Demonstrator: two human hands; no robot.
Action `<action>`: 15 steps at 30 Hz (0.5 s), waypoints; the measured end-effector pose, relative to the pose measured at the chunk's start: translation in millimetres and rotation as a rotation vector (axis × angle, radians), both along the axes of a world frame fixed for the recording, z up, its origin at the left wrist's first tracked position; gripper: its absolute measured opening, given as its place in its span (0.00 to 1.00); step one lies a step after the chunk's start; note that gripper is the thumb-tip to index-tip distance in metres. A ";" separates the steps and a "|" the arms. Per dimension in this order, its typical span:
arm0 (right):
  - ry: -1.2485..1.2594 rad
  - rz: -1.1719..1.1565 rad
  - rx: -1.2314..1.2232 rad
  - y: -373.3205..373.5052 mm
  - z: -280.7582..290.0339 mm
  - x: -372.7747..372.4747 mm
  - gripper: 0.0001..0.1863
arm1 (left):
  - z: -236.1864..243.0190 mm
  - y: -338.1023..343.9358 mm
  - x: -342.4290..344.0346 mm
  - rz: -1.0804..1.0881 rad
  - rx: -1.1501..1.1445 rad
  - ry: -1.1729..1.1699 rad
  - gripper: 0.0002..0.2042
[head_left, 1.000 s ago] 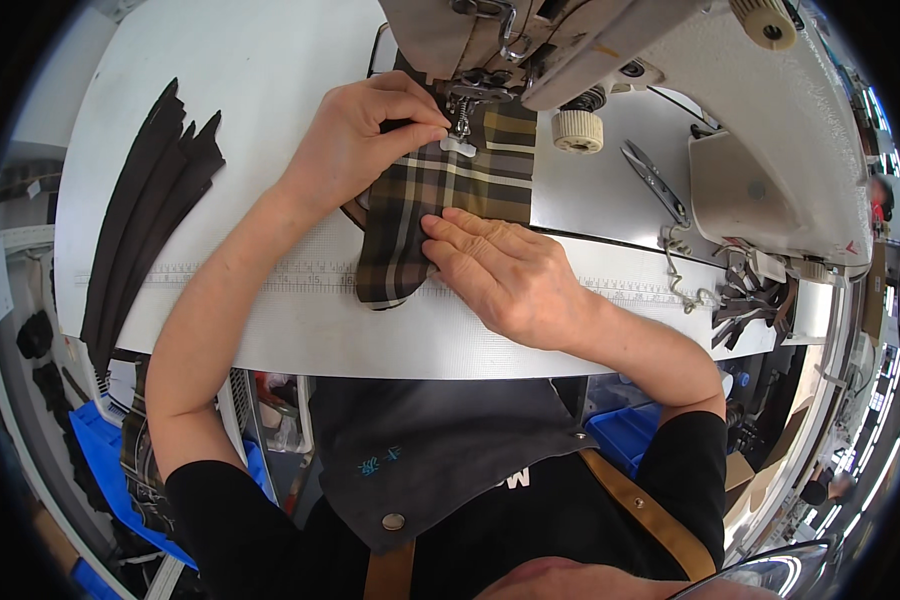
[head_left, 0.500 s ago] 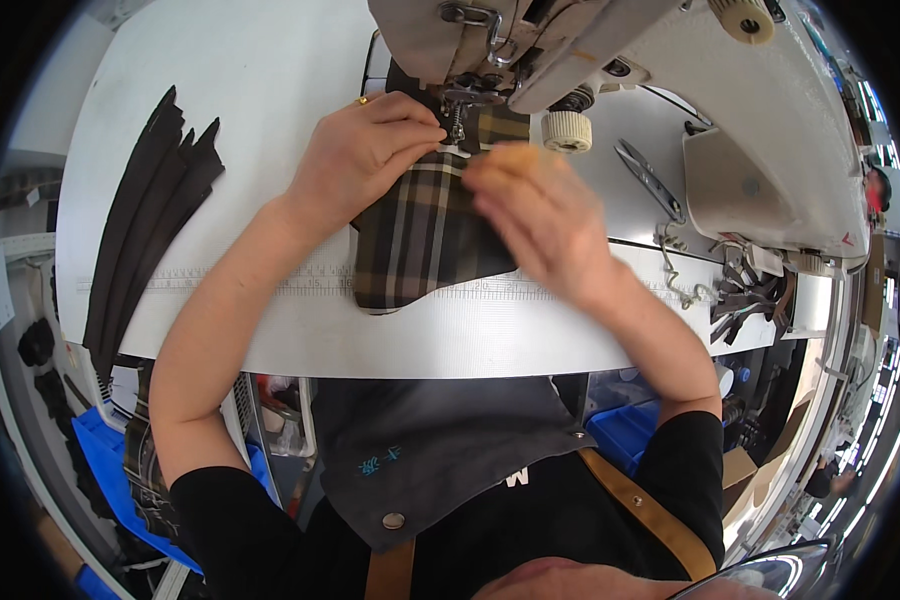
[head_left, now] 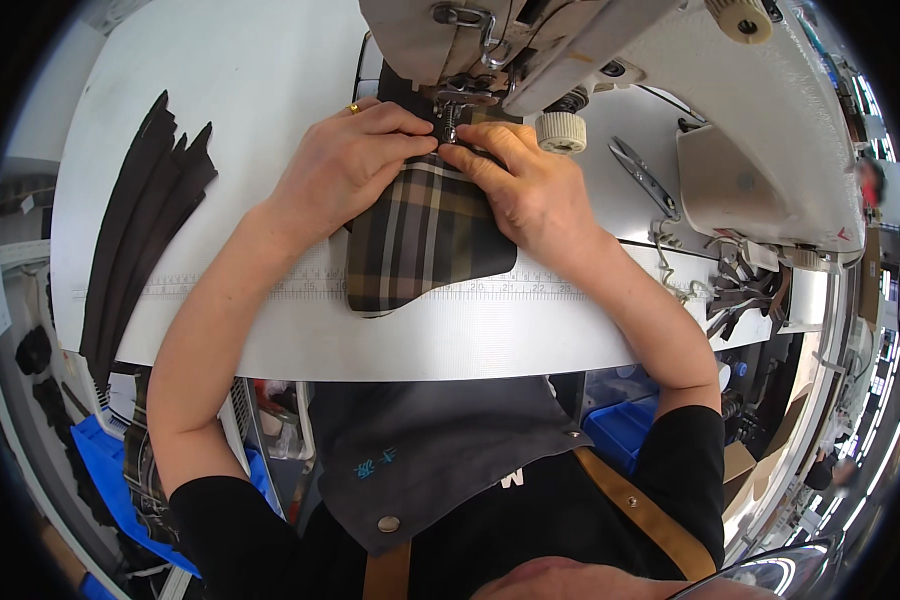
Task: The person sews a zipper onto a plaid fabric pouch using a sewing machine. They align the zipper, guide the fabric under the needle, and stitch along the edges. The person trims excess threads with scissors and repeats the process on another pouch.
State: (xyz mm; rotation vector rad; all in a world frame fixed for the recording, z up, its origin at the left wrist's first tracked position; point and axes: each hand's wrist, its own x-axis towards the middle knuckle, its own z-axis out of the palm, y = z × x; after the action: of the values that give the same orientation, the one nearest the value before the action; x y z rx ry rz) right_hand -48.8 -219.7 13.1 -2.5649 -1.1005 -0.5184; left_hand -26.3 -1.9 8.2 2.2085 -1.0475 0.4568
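Note:
A dark plaid fabric piece lies on the white sewing table, its far end under the presser foot of the sewing machine. My left hand, with a gold ring, presses the cloth's left side just before the needle. My right hand pinches the cloth's right side, fingertips almost touching the left hand's next to the foot. Both hands hold the fabric flat against the table.
A stack of dark fabric strips lies at the table's left. Thread snips rest right of the machine head. A ruler strip runs along the table's front edge. Blue bins stand under the table.
My right hand lifted off the lower cloth and moved up to the presser foot, now pinching the fabric's top edge beside the left hand. The view shifted closer to the machine.

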 end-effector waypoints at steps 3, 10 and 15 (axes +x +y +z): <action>-0.003 0.011 0.047 -1.3 -3.3 1.2 0.22 | 0.2 -0.2 1.2 -0.005 -0.006 0.001 0.09; 0.007 0.012 0.076 1.6 0.3 0.2 0.21 | -5.0 0.9 0.5 0.024 -0.014 0.007 0.08; -0.045 0.034 0.118 -0.1 -6.9 1.6 0.20 | -6.7 -1.6 3.2 0.034 -0.020 -0.038 0.08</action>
State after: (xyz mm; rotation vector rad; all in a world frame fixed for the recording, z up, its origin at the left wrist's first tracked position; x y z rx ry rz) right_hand -47.3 -219.8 6.2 -2.4401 -1.0925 -0.6169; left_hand -23.1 -3.5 1.5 2.2109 -1.0225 0.5236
